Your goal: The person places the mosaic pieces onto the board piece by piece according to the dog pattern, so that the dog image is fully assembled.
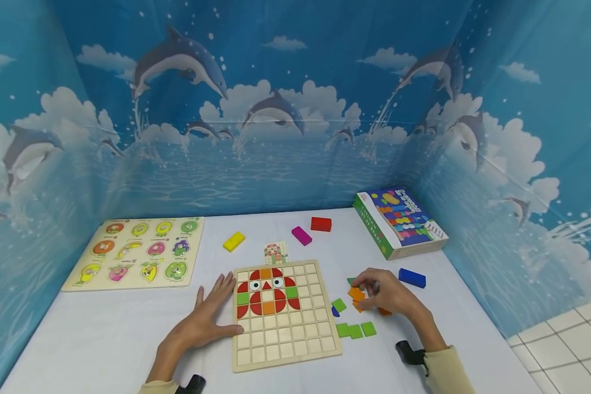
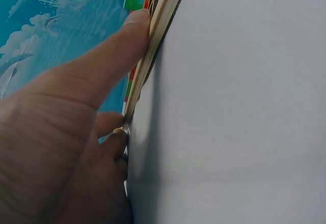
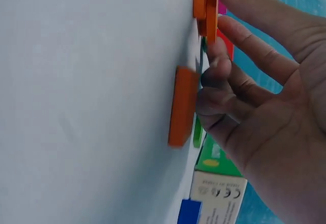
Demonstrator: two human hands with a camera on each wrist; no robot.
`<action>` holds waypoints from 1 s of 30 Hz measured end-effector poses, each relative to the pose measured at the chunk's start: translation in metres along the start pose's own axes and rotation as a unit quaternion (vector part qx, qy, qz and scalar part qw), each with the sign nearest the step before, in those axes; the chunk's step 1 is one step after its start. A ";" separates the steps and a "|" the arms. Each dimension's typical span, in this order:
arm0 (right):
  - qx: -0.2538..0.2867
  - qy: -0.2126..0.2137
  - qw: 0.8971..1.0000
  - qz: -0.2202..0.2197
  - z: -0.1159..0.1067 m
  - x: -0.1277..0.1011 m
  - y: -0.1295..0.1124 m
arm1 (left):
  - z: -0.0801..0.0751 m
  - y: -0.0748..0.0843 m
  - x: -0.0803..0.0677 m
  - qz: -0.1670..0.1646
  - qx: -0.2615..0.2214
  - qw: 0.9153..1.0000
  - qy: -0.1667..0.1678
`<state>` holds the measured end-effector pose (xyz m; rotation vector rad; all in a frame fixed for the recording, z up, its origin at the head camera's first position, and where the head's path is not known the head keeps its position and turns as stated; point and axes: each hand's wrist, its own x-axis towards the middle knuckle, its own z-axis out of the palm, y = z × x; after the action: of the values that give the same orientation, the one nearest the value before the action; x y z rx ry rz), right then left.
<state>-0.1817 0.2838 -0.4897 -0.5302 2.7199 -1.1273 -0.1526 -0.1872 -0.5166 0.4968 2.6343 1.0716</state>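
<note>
A wooden grid board (image 1: 285,350) lies in front of me, its upper left filled with red, orange and green tiles forming a face. My left hand (image 1: 204,323) lies flat on the table, fingers straight, thumb against the board's left edge (image 2: 163,20). Right of the board, my right hand (image 1: 384,295) hovers over loose tiles; thumb and forefinger pinch an orange tile (image 1: 357,294) (image 3: 211,10). Another orange tile (image 3: 183,107) lies under the curled fingers. Green tiles (image 1: 354,330) sit near the board.
A blue block (image 1: 411,277) and the game box (image 1: 399,221) are beyond the right hand. Yellow (image 1: 233,241), magenta (image 1: 301,235) and red (image 1: 321,224) blocks and a pattern card (image 1: 276,253) lie behind the board. A fruit peg puzzle (image 1: 138,251) is far left.
</note>
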 end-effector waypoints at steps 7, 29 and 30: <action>-0.001 -0.025 0.998 -0.060 0.014 0.014 -0.012 | -0.002 -0.001 -0.001 -0.001 -0.002 1.000 0.011; -0.018 -0.047 0.998 -0.039 0.013 0.025 -0.035 | 0.001 -0.001 0.002 0.001 0.006 1.000 0.002; -0.011 -0.048 0.998 -0.048 0.013 0.026 -0.035 | 0.001 -0.001 0.002 0.001 0.006 1.000 0.002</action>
<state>-0.1930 0.2425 -0.4743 -0.7053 2.6535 -1.0646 -0.1541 -0.1865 -0.5181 0.5007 2.6455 1.0589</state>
